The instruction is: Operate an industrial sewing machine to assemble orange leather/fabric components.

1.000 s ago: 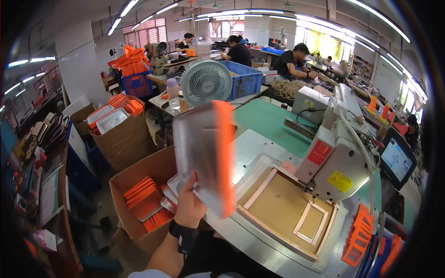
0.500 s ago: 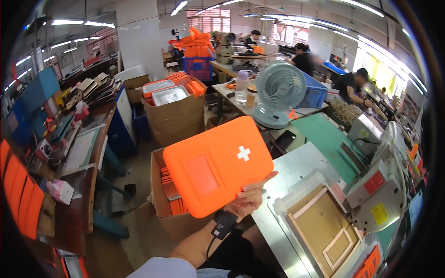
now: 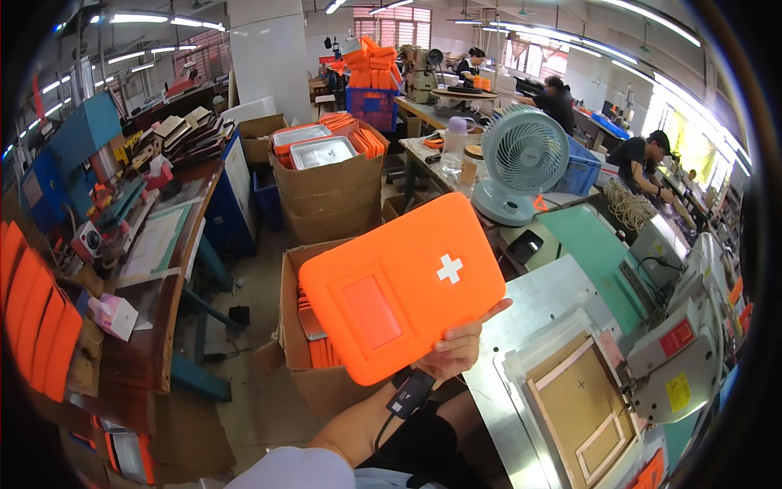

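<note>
Up in front of me is an orange first-aid case [image 3: 415, 301] with rounded corners, a white cross and a sunken rectangular window panel. It is tilted, its face toward me. My left hand [image 3: 458, 349] grips its lower right edge, fingers closed at the rim and partly hidden by the case. A black band with a small box and a cable [image 3: 410, 394] sits on that wrist. My right hand does not show. Behind and below the case stands an open cardboard box [image 3: 291, 334] holding several orange pieces.
To the right is a metal worktable [image 3: 509, 350] with a wood-framed jig [image 3: 580, 399] beside a pale machine [image 3: 672, 359]. A fan [image 3: 525, 155] stands beyond. A carton of orange cases [image 3: 330, 191] is farther back. At left, a bench [image 3: 167, 301] carries tools; orange pieces [image 3: 37, 318] stand nearby.
The view has turned slightly left, so the surroundings sit farther right in the picture. My left hand still holds the case, which shows at nearly the same tilt.
</note>
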{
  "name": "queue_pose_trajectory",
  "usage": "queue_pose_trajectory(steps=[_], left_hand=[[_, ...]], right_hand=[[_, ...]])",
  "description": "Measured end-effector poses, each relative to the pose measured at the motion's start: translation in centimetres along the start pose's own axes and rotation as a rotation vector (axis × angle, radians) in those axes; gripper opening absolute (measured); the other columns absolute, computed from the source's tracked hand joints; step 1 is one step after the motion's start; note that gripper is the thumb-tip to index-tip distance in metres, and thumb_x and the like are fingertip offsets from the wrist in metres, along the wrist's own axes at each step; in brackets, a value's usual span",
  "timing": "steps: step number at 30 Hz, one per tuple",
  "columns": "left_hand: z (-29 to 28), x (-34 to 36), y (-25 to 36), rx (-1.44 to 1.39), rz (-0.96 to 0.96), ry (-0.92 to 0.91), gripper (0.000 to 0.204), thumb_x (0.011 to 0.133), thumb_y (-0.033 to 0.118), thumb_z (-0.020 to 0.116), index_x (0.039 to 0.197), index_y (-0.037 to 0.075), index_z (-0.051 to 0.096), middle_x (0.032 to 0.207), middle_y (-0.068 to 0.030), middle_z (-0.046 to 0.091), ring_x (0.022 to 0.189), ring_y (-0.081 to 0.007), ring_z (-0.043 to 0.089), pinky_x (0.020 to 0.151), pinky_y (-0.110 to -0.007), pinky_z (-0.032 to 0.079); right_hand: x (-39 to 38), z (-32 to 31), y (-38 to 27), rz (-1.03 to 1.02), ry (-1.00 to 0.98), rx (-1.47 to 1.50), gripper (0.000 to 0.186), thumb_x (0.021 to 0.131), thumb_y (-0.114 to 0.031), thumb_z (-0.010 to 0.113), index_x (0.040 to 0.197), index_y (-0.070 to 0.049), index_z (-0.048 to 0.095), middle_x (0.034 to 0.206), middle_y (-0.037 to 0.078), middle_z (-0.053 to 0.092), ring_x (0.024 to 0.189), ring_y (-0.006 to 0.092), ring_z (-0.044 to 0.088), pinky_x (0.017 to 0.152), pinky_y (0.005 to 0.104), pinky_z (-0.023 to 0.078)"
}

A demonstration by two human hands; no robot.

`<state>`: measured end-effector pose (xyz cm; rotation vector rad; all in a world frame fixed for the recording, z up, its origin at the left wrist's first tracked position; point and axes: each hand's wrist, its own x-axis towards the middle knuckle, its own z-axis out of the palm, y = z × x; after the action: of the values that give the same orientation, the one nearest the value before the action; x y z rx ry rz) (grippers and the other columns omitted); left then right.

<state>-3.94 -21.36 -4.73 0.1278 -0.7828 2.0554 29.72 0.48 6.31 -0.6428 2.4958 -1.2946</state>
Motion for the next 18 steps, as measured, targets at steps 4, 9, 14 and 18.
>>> queue_pose_trajectory(steps=[4, 9, 14, 18], left_hand=[[-0.1, -0.2, 1.9, 0.063, 0.033, -0.029, 0.063, 0.103, 0.018, 0.046, 0.152, -0.007, 0.017, 0.073, -0.0091, 0.057, 0.051, -0.0146, 0.057, 0.048, -0.026, 0.045], [3.2, -6.4, 12.1, 0.594, 0.366, -0.098, 0.063, 0.102, 0.019, 0.047, 0.152, -0.006, 0.019, 0.075, -0.009, 0.057, 0.053, -0.0144, 0.057, 0.05, -0.026, 0.045], [2.5, -16.2, 25.2, 1.847, 1.367, 0.93, 0.029, 0.096, 0.013, 0.057, 0.121, 0.001, 0.054, 0.104, -0.0065, 0.064, 0.09, -0.0211, 0.066, 0.078, -0.037, 0.054], [-1.2, -14.2, 27.1, 2.601, 1.296, 1.581, 0.066, 0.093, 0.022, 0.056, 0.149, 0.002, 0.028, 0.105, -0.027, 0.068, 0.094, -0.044, 0.066, 0.081, -0.051, 0.051]], right_hand=[[-2.9, 0.7, 1.6, -0.013, -0.004, 0.017, 0.039, 0.071, -0.009, 0.075, 0.108, -0.005, 0.064, 0.077, 0.008, 0.064, 0.062, 0.0262, 0.058, 0.056, 0.0373, 0.044], [-10.1, 3.2, 6.5, -0.107, -0.024, 0.032, 0.037, 0.069, -0.009, 0.075, 0.105, -0.005, 0.067, 0.075, 0.007, 0.064, 0.062, 0.0262, 0.059, 0.056, 0.0373, 0.044], [-16.6, 4.5, 10.9, -0.12, 0.048, 0.05, 0.03, 0.068, -0.009, 0.075, 0.097, -0.003, 0.071, 0.075, 0.006, 0.065, 0.063, 0.0267, 0.06, 0.057, 0.0373, 0.044], [-6.1, 0.4, -1.8, 0.167, 0.128, -0.002, 0.029, 0.069, -0.01, 0.074, 0.097, -0.002, 0.071, 0.08, 0.01, 0.066, 0.065, 0.0286, 0.059, 0.058, 0.0384, 0.043]])
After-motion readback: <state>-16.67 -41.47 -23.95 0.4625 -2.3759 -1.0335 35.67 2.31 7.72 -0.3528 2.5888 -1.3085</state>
